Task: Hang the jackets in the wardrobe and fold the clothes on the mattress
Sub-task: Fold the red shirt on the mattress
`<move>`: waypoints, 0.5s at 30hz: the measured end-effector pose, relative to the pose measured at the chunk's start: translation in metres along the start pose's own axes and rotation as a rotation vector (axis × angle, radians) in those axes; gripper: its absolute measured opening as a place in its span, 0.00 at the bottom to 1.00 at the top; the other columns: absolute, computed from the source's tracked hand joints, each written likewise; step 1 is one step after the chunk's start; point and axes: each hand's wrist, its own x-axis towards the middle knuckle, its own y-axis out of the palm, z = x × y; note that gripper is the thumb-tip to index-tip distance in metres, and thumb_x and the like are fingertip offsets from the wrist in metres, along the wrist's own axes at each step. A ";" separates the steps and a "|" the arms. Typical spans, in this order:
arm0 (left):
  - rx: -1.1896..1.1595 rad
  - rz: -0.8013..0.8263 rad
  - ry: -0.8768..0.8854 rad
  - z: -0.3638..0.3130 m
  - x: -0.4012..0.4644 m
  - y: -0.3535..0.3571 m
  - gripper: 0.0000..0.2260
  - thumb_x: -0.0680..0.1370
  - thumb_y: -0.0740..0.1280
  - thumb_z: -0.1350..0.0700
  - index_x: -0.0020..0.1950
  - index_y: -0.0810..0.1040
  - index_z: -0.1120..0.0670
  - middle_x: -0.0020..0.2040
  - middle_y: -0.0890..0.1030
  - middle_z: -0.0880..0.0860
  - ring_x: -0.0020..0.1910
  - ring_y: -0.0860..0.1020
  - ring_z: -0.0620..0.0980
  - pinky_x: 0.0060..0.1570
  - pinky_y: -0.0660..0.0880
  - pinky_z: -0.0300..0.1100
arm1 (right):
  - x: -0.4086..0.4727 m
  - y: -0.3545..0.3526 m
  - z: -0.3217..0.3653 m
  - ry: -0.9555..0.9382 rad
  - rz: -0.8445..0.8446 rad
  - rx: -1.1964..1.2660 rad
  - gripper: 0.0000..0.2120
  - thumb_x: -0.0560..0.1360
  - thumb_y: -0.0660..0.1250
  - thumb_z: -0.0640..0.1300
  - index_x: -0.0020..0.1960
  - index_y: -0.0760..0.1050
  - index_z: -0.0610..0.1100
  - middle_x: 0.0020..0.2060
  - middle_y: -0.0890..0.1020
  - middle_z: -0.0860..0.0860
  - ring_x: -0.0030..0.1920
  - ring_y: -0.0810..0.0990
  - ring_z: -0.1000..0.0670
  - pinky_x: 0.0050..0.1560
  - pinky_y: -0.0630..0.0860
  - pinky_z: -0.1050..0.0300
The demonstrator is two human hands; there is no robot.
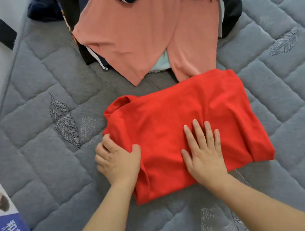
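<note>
Near me on the grey quilted mattress (pixel 31 116) lies the red shirt (pixel 179 122), already folded into a rough rectangle. My right hand (pixel 205 153) presses flat on it with straight fingers, gripping nothing; my left hand (pixel 117 160) curls round its left edge, thumb on top. To do this well, I judge I should hold the cloth down with the right while the left tucks and squares that bunched edge, then smooth outward. Counting: one red shirt, one pink garment (pixel 145 35) in the far heap, at least two dark pieces under it, though I cannot separate them surely.
</note>
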 end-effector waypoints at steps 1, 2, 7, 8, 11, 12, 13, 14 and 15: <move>-0.013 0.026 0.008 0.002 -0.004 -0.002 0.35 0.68 0.73 0.47 0.70 0.62 0.54 0.69 0.65 0.59 0.66 0.65 0.63 0.64 0.65 0.57 | -0.009 0.005 0.009 0.024 0.037 -0.004 0.31 0.77 0.54 0.56 0.78 0.59 0.48 0.78 0.59 0.44 0.77 0.57 0.39 0.75 0.53 0.34; -0.021 0.068 0.006 0.005 -0.008 -0.003 0.34 0.67 0.72 0.49 0.69 0.62 0.54 0.68 0.66 0.58 0.66 0.66 0.63 0.64 0.66 0.56 | -0.014 0.009 0.013 0.069 0.067 -0.002 0.31 0.77 0.53 0.56 0.78 0.59 0.49 0.78 0.58 0.44 0.77 0.58 0.40 0.75 0.54 0.34; 0.097 0.338 -0.049 0.024 -0.033 -0.011 0.25 0.68 0.70 0.50 0.58 0.61 0.54 0.61 0.71 0.58 0.60 0.74 0.63 0.56 0.71 0.53 | 0.000 0.001 -0.004 0.121 -0.079 0.108 0.28 0.76 0.61 0.51 0.75 0.67 0.47 0.74 0.67 0.43 0.72 0.67 0.43 0.73 0.56 0.38; 0.094 0.387 -0.066 0.028 -0.037 -0.012 0.21 0.69 0.69 0.51 0.56 0.62 0.54 0.59 0.72 0.58 0.58 0.76 0.63 0.54 0.72 0.52 | 0.002 -0.001 -0.010 0.168 -0.138 0.107 0.27 0.76 0.61 0.50 0.74 0.68 0.45 0.72 0.69 0.43 0.70 0.69 0.43 0.72 0.58 0.40; -0.191 0.452 -0.214 0.042 -0.040 -0.013 0.09 0.72 0.66 0.55 0.49 0.71 0.57 0.52 0.79 0.59 0.52 0.79 0.62 0.51 0.76 0.51 | 0.001 -0.008 -0.025 0.628 -0.309 0.206 0.27 0.73 0.63 0.48 0.71 0.68 0.43 0.70 0.70 0.42 0.68 0.69 0.40 0.67 0.60 0.43; -0.378 0.450 -0.306 0.047 -0.041 -0.014 0.07 0.73 0.65 0.57 0.48 0.74 0.58 0.51 0.81 0.61 0.52 0.79 0.62 0.53 0.77 0.55 | 0.002 -0.009 -0.028 0.827 -0.356 0.289 0.27 0.73 0.64 0.47 0.71 0.68 0.42 0.69 0.70 0.41 0.68 0.69 0.38 0.66 0.62 0.43; -0.545 0.432 -0.396 0.051 -0.043 -0.013 0.05 0.74 0.65 0.60 0.48 0.76 0.58 0.50 0.81 0.62 0.52 0.80 0.64 0.54 0.78 0.59 | 0.004 -0.010 -0.029 1.002 -0.388 0.365 0.27 0.74 0.65 0.47 0.71 0.67 0.41 0.69 0.69 0.41 0.68 0.69 0.37 0.66 0.62 0.43; -0.673 0.409 -0.477 0.054 -0.047 -0.014 0.03 0.75 0.65 0.61 0.47 0.77 0.58 0.50 0.82 0.62 0.53 0.80 0.64 0.56 0.78 0.61 | 0.006 -0.013 -0.026 1.144 -0.398 0.425 0.28 0.75 0.66 0.48 0.72 0.66 0.42 0.70 0.68 0.42 0.69 0.68 0.38 0.66 0.62 0.44; -0.764 0.374 -0.517 0.059 -0.049 -0.013 0.03 0.76 0.65 0.62 0.46 0.78 0.56 0.50 0.82 0.61 0.53 0.80 0.63 0.57 0.77 0.61 | 0.009 -0.016 -0.025 1.261 -0.403 0.472 0.29 0.75 0.65 0.49 0.73 0.64 0.43 0.71 0.66 0.44 0.70 0.66 0.39 0.67 0.61 0.44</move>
